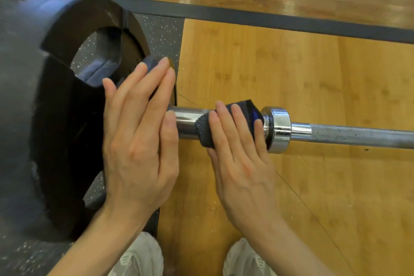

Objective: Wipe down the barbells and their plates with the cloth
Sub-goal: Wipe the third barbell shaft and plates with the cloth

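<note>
A big black weight plate (56, 101) sits on the chrome barbell sleeve (186, 122). My left hand (139, 136) lies flat with straight fingers against the plate's inner face, and a dark blue cloth (154, 64) peeks out past its fingertips. My right hand (239, 148) presses a second fold of dark blue cloth (246, 110) onto the sleeve, just left of the chrome collar (279, 130). Its fingers are straight over the cloth. The knurled bar shaft (358, 136) runs off to the right.
The plate stands on a speckled black rubber mat (161, 29) bordered by a dark strip (291, 21). Wooden flooring (291, 69) lies under the bar. My two light shoes (139, 260) show at the bottom edge, close under my arms.
</note>
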Demonstrator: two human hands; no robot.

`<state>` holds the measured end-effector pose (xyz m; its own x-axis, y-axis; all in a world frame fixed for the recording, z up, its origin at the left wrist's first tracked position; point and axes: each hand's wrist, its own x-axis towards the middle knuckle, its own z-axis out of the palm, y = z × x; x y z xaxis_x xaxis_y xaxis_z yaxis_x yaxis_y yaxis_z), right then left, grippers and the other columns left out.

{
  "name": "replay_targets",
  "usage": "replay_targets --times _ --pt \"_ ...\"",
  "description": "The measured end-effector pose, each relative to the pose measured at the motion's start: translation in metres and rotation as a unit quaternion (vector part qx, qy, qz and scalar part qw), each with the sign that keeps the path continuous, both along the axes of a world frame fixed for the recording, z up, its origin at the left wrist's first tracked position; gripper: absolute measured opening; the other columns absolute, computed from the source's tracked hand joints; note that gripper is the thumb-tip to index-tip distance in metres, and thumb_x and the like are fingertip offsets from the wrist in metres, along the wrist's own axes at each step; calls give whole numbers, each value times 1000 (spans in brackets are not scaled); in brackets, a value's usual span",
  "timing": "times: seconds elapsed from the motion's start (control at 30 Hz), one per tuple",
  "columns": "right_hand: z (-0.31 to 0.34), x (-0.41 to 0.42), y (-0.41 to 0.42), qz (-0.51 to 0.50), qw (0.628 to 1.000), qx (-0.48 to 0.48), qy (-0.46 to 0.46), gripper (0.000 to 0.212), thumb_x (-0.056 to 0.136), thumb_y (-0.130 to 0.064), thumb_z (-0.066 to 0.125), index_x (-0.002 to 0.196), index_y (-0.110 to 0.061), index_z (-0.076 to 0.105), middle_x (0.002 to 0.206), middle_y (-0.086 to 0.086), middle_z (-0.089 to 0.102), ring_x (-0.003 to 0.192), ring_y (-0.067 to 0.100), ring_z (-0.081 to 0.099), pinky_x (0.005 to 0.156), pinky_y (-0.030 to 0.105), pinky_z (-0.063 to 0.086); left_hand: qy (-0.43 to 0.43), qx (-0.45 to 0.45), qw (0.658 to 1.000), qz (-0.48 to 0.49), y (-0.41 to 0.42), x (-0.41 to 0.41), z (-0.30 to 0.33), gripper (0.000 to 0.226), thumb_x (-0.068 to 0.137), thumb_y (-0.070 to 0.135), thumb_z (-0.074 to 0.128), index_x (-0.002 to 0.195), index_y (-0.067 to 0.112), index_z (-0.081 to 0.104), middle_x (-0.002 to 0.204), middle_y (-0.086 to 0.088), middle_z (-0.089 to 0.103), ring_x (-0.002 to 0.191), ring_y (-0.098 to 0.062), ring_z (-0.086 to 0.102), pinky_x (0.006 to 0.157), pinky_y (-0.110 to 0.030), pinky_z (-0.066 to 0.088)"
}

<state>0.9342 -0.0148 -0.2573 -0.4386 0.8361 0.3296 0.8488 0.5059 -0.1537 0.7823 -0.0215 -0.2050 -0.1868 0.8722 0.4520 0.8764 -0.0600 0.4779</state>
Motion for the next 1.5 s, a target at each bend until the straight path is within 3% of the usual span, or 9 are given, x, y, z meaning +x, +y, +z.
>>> replay_targets --times 0.2,0.37,0.57,0.77,0.93,1.07,1.17,1.37,1.5 --pt "-2 -17 7 40 999 8 -26 51 106 -18 47 154 -5 35 161 12 33 151 27 28 127 44 12 -2 -15 1000 -6 2 0 2 43 105 11 33 141 -4 51 149 -13 47 145 -27 35 125 -38 6" --pt "5 11 4 -28 999 -7 -17 50 107 -21 44 153 -3 37 160 12 35 151 28 28 127 45 9 -3 -8 1000 1 6 -1 2 43 104 10 34 141 -4 50 149 -12 47 144 -27 36 126 -38 6" --pt "-1 -36 15 37 999 -15 -10 53 103 -20 45 152 0 37 159 18 35 150 32 28 127 43 6 0 -19 1000 -3 14 -1 5 42 105 12 34 140 -4 52 148 -13 49 143 -28 38 126 -36 7" --pt "8 2 23 -56 998 -29 7 49 108 -23 33 150 1 40 156 17 41 149 32 32 127 45 6 -3 -33 999 16 30 -6 7 43 107 15 33 141 0 53 147 -10 52 143 -25 39 126 -32 6" --pt "5 -45 35 26 999 -24 17 46 109 -16 31 148 3 44 153 20 44 146 35 36 127 45 7 -6 -60 998 4 46 -9 13 43 108 18 32 142 1 52 147 -9 52 144 -21 38 126 -31 5" --pt "8 9 37 -46 998 -22 -23 48 110 -22 33 151 0 39 157 17 40 150 31 30 127 45 3 4 -39 999 -5 37 -11 10 45 108 16 30 148 -1 44 155 -11 43 150 -24 27 125 -31 -3" --pt "7 -6 32 -89 996 -14 9 47 108 -17 37 151 2 39 158 18 38 151 32 27 127 45 3 -7 -26 1000 4 22 -5 0 48 106 10 30 152 -1 35 160 -13 33 152 -25 21 126 -38 0" --pt "3 -37 43 7 1000 -4 20 45 109 -21 40 148 1 44 154 19 43 147 33 35 127 44 10 -24 -7 1000 8 34 -5 -2 45 106 8 31 148 -5 40 155 -16 40 149 -28 29 126 -37 5" --pt "4 2 41 -68 998 -5 1 48 109 -21 34 151 2 39 157 18 39 150 32 30 127 45 6 -33 -7 999 15 41 -8 -2 46 106 12 30 148 -3 42 154 -14 43 148 -24 31 127 -35 5"
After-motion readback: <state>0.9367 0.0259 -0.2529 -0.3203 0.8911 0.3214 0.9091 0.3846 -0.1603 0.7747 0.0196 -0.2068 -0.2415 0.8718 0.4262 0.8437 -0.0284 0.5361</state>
